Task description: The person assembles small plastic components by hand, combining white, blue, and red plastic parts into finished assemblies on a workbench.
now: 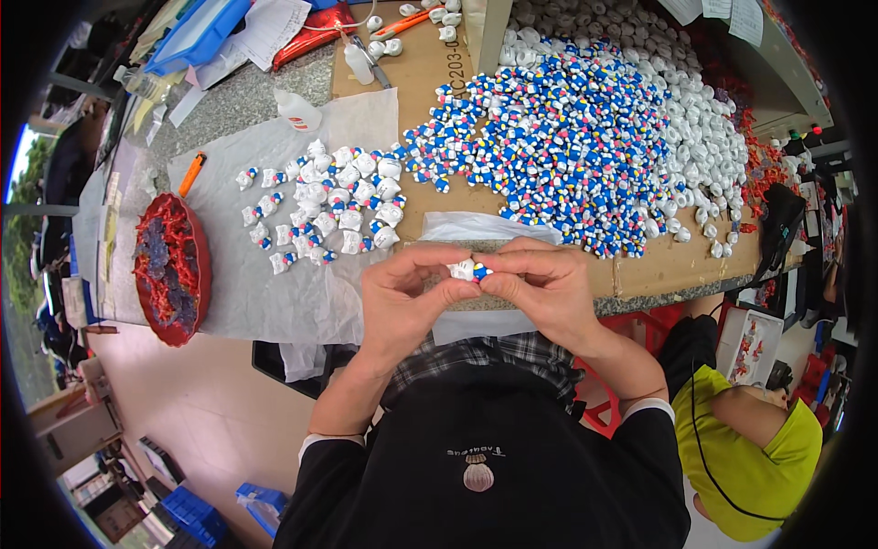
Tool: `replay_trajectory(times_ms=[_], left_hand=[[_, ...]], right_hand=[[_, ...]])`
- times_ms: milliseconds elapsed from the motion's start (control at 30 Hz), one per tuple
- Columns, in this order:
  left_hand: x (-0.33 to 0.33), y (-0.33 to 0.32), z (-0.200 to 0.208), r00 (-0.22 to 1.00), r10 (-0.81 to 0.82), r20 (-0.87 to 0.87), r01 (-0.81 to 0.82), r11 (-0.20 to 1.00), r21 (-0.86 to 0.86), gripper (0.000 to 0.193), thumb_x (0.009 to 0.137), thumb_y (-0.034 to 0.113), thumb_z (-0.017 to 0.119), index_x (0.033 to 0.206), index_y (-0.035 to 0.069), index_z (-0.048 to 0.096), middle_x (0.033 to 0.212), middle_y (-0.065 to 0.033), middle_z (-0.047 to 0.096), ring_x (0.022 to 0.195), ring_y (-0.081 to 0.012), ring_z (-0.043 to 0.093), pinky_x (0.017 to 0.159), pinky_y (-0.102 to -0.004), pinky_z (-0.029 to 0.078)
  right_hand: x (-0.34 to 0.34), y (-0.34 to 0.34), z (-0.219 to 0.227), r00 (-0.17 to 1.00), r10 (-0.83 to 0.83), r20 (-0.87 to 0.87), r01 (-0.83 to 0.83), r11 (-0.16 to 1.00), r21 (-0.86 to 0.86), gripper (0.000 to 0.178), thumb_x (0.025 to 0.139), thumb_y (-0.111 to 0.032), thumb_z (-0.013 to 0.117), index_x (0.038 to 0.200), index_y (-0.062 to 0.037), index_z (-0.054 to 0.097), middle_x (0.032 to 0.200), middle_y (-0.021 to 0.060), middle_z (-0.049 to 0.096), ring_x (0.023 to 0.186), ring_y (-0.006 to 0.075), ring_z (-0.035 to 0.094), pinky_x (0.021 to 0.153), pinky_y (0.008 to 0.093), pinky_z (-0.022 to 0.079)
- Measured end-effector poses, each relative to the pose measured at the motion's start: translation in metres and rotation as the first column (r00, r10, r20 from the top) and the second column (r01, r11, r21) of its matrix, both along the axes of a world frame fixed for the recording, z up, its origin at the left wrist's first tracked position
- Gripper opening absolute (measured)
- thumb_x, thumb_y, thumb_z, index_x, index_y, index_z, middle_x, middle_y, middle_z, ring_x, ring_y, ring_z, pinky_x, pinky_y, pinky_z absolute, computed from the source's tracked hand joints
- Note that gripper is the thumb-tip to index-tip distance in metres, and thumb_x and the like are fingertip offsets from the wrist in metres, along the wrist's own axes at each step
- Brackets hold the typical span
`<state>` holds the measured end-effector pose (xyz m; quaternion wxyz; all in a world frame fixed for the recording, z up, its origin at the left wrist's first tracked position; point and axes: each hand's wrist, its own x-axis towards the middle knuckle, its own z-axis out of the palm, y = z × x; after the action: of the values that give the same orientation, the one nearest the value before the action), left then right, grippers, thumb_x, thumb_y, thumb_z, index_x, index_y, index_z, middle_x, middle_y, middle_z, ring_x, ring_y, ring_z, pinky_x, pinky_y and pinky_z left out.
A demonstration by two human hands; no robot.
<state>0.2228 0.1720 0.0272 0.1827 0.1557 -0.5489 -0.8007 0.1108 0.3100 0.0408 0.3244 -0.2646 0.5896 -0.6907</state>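
Note:
Both my hands meet at the table's front edge over a small figurine with a white head and a blue body [471, 271]. My left hand [409, 291] pinches the white head end between thumb and fingers. On the other side, my right hand [541, 279] pinches the blue body end. Beyond my left hand, a group of similar white-headed figurines [338, 203] lies on a whitish sheet [229, 238]. A large heap of small blue, white and pink bodies [567, 137] spreads past my right hand, with many white heads [700, 146] along its far and right sides.
A red oval bowl [203, 274] of red and purplish pieces stands at left, near an orange cutter [192, 174]. White squeeze bottles [298, 111] and a blue tray [197, 37] are farther back. A person in a yellow-green shirt [759, 448] is at right.

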Motion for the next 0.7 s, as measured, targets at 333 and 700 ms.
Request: replay_trajectory(times_ms=[333, 700], left_hand=[[0.017, -0.101, 0.012, 0.844, 0.496, 0.205, -0.253, 0.703, -0.665, 0.024, 0.068, 0.004, 0.074, 0.091, 0.002, 0.065, 0.075, -0.0012, 0.061, 0.063, -0.0055, 0.052, 0.059, -0.0195, 0.040], [-0.023, -0.127, 0.026, 0.840, 0.537, 0.079, -0.056, 0.231, -0.971, 0.029, 0.069, 0.021, 0.075, 0.092, 0.005, 0.068, 0.086, -0.0060, 0.065, 0.078, -0.0171, 0.057, 0.065, -0.0289, 0.043]], right_hand=[[-0.065, -0.074, -0.022, 0.166, 0.239, -0.957, -0.092, 0.970, 0.226, 0.022, 0.069, 0.000, 0.059, 0.090, -0.0017, 0.064, 0.085, 0.0086, 0.057, 0.081, 0.0243, 0.057, 0.066, 0.0329, 0.049], [-0.062, -0.048, -0.010, 0.351, 0.255, -0.901, -0.078, 0.967, 0.243, 0.019, 0.079, -0.004, 0.059, 0.097, -0.0009, 0.056, 0.088, 0.0106, 0.055, 0.084, 0.0264, 0.056, 0.069, 0.0354, 0.049]])
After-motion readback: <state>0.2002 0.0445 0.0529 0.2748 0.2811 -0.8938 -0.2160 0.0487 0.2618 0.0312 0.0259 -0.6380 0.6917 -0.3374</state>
